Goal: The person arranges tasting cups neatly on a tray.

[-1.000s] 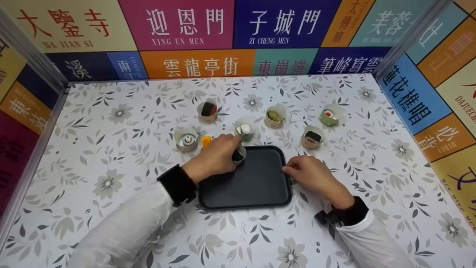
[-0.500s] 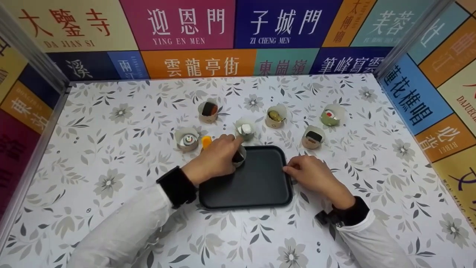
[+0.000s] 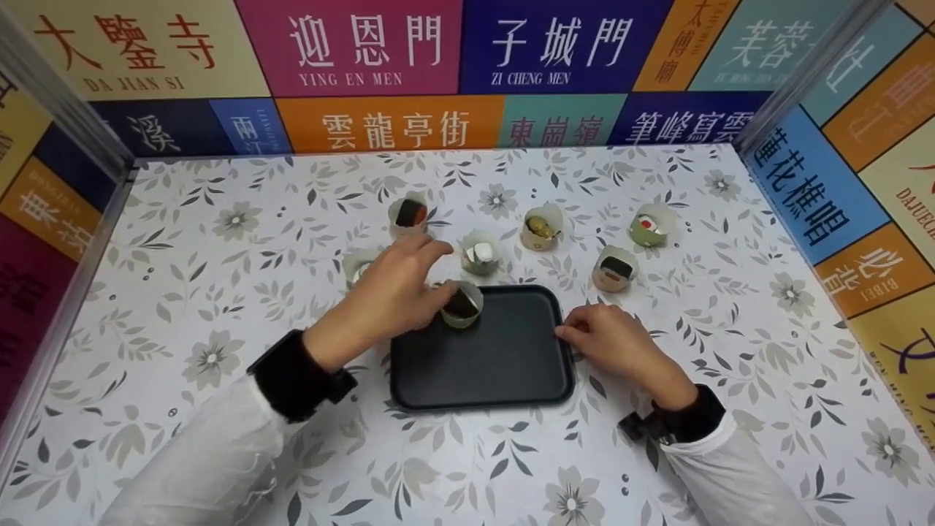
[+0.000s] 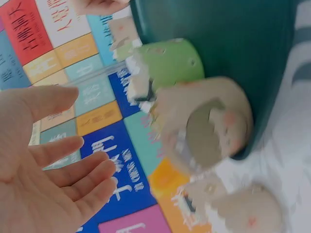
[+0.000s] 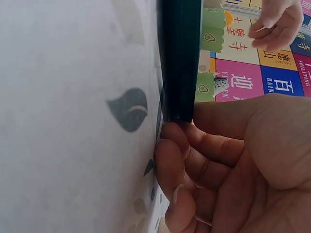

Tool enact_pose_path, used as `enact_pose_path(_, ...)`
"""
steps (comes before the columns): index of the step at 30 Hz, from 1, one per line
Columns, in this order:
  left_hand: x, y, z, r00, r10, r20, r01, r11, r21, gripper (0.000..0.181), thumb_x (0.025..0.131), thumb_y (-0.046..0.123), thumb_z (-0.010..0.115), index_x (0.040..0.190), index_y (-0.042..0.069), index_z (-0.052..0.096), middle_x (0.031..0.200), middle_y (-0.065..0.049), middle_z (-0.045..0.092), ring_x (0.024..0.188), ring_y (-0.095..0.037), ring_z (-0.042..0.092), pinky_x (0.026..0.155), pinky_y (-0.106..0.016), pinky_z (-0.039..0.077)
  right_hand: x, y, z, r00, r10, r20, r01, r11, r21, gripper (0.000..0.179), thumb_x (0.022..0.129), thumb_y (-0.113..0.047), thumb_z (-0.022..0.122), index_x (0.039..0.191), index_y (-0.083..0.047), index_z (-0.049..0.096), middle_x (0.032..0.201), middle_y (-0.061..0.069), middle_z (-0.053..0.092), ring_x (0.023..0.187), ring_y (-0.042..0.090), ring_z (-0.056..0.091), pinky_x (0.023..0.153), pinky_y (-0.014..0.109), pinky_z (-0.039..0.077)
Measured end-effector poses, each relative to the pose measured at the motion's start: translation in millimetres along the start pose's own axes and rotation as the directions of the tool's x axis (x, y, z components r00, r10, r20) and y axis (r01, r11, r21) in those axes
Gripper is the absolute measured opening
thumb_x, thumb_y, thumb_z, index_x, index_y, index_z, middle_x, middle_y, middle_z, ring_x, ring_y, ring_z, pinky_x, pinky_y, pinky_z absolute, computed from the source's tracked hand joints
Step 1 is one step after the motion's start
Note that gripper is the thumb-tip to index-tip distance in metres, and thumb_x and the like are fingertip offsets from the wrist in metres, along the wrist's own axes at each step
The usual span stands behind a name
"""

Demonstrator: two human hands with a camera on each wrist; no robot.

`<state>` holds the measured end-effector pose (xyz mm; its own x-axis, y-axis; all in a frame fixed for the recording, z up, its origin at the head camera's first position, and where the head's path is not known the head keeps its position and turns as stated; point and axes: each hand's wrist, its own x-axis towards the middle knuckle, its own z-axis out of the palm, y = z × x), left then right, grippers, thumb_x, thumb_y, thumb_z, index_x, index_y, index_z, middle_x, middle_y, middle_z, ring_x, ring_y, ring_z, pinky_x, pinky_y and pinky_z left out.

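My left hand (image 3: pixel 398 288) hovers over the left back corner of the dark tray (image 3: pixel 489 358), thumb and fingers spread and holding nothing. In the left wrist view its fingers (image 4: pixel 80 184) are loosely bent and apart from the cups. Just beside the thumb, a green paper cup (image 3: pixel 462 314) with a dark brown piece inside stands upright on the tray's back left corner. A beige cup (image 4: pixel 209 121) appears close to the tray's corner, with an orange piece (image 4: pixel 167 179) by it. My right hand (image 3: pixel 621 347) pinches the tray's right rim (image 5: pixel 180 73) between thumb and fingers.
Behind the tray stand more food cups: one with a white piece (image 3: pixel 482 257), one with yellowish-green food (image 3: pixel 540 228), a dark-topped one (image 3: pixel 613 270), a green one (image 3: pixel 649 228), and one with an orange and black piece (image 3: pixel 410 216). Printed panels (image 3: pixel 387 124) wall the patterned tabletop.
My left hand has let go of the green cup, spread its fingers and drawn back up and to the left. The cup stays on the tray. My right hand has not moved.
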<state>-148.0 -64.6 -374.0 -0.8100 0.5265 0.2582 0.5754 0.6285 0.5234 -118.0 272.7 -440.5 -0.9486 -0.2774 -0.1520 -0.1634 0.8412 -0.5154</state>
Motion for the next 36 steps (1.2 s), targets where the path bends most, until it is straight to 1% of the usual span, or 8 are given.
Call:
enact_pose_path(3, -10.5, -2.8, -10.3, 0.996, -0.021, -0.086, 0.020, 1.000, -0.013, 0.041, 0.096, 0.014, 0.073, 0.133, -0.002, 0.064, 0.133, -0.021, 0.062, 0.127, -0.037, 0.057, 0.105, -0.049, 0.047, 0.4, 0, 0, 1.000, 0.001, 0.001, -0.001, 1.000, 0.005, 0.018, 0.100, -0.025, 0.071, 0.084, -0.016, 0.074, 0.072, -0.006, 0.064, 0.067, 0.014, 0.058, 0.066, 0.037, 0.045)
enact_pose_path(6, -21.8, -7.4, -16.7, 0.983, -0.049, -0.174, 0.042, 0.998, -0.047, 0.042, 0.096, 0.010, 0.072, 0.137, 0.003, 0.064, 0.135, -0.016, 0.062, 0.129, -0.032, 0.055, 0.108, -0.046, 0.045, 0.4, -1, -1, 1.000, 0.005, 0.006, -0.005, 1.000, 0.008, 0.019, 0.100, -0.026, 0.071, 0.084, -0.016, 0.074, 0.073, -0.006, 0.063, 0.068, 0.015, 0.058, 0.067, 0.037, 0.044)
enact_pose_path(12, -47.6, -25.9, -15.9, 0.929, -0.131, -0.345, 0.097, 0.989, -0.116, 0.043, 0.093, 0.004, 0.071, 0.135, -0.001, 0.062, 0.130, -0.016, 0.063, 0.124, -0.030, 0.056, 0.107, -0.043, 0.044, 0.3, 0, -2, 1.000, 0.015, 0.014, -0.015, 1.000, 0.015, 0.019, 0.100, -0.026, 0.071, 0.083, -0.016, 0.074, 0.071, -0.007, 0.064, 0.068, 0.014, 0.059, 0.067, 0.036, 0.045)
enact_pose_path(17, -67.3, -43.1, -10.8, 0.882, -0.249, -0.400, 0.169, 0.960, -0.224, 0.048, 0.088, 0.000, 0.073, 0.134, -0.005, 0.060, 0.130, -0.020, 0.061, 0.116, -0.035, 0.057, 0.101, -0.046, 0.044, 1.6, 0, -2, 1.000, 0.021, 0.017, -0.021, 0.999, 0.026, 0.020, 0.099, -0.025, 0.072, 0.081, -0.016, 0.073, 0.069, -0.008, 0.064, 0.067, 0.014, 0.059, 0.067, 0.036, 0.045)
enact_pose_path(21, -79.1, -54.1, -7.5, 0.858, -0.351, -0.375, 0.249, 0.923, -0.295, 0.059, 0.086, -0.003, 0.074, 0.141, -0.007, 0.053, 0.136, -0.025, 0.056, 0.117, -0.038, 0.054, 0.099, -0.049, 0.041, 2.4, 0, -1, 1.000, 0.023, 0.021, -0.023, 0.999, 0.038, 0.021, 0.099, -0.025, 0.072, 0.080, -0.016, 0.072, 0.068, -0.007, 0.064, 0.066, 0.014, 0.059, 0.066, 0.036, 0.045)
enact_pose_path(27, -81.7, -65.5, -2.1, 0.831, -0.494, -0.256, 0.395, 0.848, -0.352, 0.082, 0.089, 0.012, 0.081, 0.154, -0.007, 0.035, 0.152, -0.026, 0.043, 0.135, -0.039, 0.045, 0.110, -0.051, 0.038, 2.5, 0, -1, 1.000, 0.017, 0.021, -0.018, 0.999, 0.037, 0.022, 0.099, -0.025, 0.072, 0.079, -0.016, 0.072, 0.068, -0.007, 0.063, 0.065, 0.014, 0.058, 0.065, 0.036, 0.044)
enact_pose_path(31, -75.7, -71.2, -0.4, 0.829, -0.538, -0.152, 0.454, 0.806, -0.379, 0.096, 0.090, 0.021, 0.083, 0.160, -0.006, 0.023, 0.162, -0.027, 0.032, 0.147, -0.040, 0.036, 0.118, -0.052, 0.033, 2.4, 0, 0, 1.000, 0.014, 0.014, -0.015, 1.000, 0.027, 0.022, 0.099, -0.025, 0.073, 0.078, -0.017, 0.072, 0.068, -0.007, 0.062, 0.065, 0.014, 0.057, 0.065, 0.036, 0.044)
enact_pose_path(36, -64.2, -81.3, -1.0, 0.828, -0.558, -0.059, 0.495, 0.776, -0.391, 0.105, 0.089, 0.021, 0.085, 0.163, -0.003, 0.015, 0.167, -0.026, 0.024, 0.152, -0.041, 0.030, 0.121, -0.051, 0.030, 2.7, 1, 1, 1.000, 0.016, 0.013, -0.016, 1.000, 0.023, 0.023, 0.099, -0.027, 0.072, 0.079, -0.017, 0.072, 0.068, -0.007, 0.062, 0.065, 0.014, 0.057, 0.065, 0.036, 0.043)
